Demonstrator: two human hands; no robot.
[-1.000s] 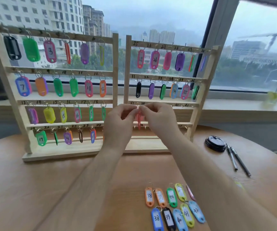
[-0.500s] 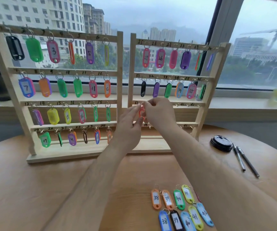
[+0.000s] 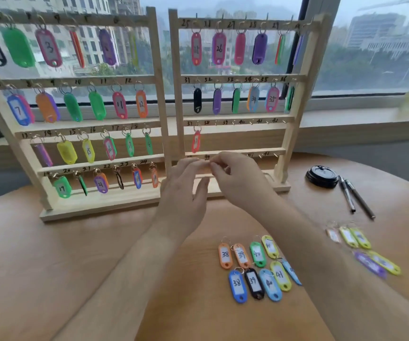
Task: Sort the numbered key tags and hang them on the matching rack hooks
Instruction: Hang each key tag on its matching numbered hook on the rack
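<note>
A: Where's the tag?
B: Red-orange plastic key tag (image 3: 196, 142) hangs by its ring on the hook under "37", 3rd rail of the right-hand pale wooden rack frame (image 3: 294, 119), far-left spot. Its number's too blurred to read.
A: Hands?
B: Both low in front of that frame, approx. level w/ the bottom rail, below the tag & not touching it. The left hand (image 3: 183, 193) shows its back, fingers (image 3: 191, 166) pointing up, loosely bent. The right hand (image 3: 240, 180) is just beside it, fingers (image 3: 217, 166) curled toward the left ones, tips nearly meeting. Nothing visible betw. them, so both look to hold nothing, tho there's motion blur.
A: Rest of the rack?
B: The left-hand pale wooden rack frame (image 3: 160, 94) stands just beside the right one, w/ coloured tags on all 4 rails. Right frame: top 2 rails carry tags too.
A: Loose tags?
B: On the round brown wooden surface (image 3: 51, 267), by the right forearm, 2 rows. Back: orange tag "38" (image 3: 225, 255), orange tag "39" (image 3: 241, 255), green tag "40" (image 3: 257, 254). Front: blue tag "38" (image 3: 238, 286), black tag "39" (image 3: 254, 283), light-blue tag "40" (image 3: 270, 285), yellow-green tag "41" (image 3: 281, 275). A 2nd small cluster of tags (image 3: 370, 263) lies further right, too blurred to read.
A: Anything else?
B: Black round lid (image 3: 321, 176) near the rack's right foot, 2 dark pens (image 3: 356, 195) just beside it.
</note>
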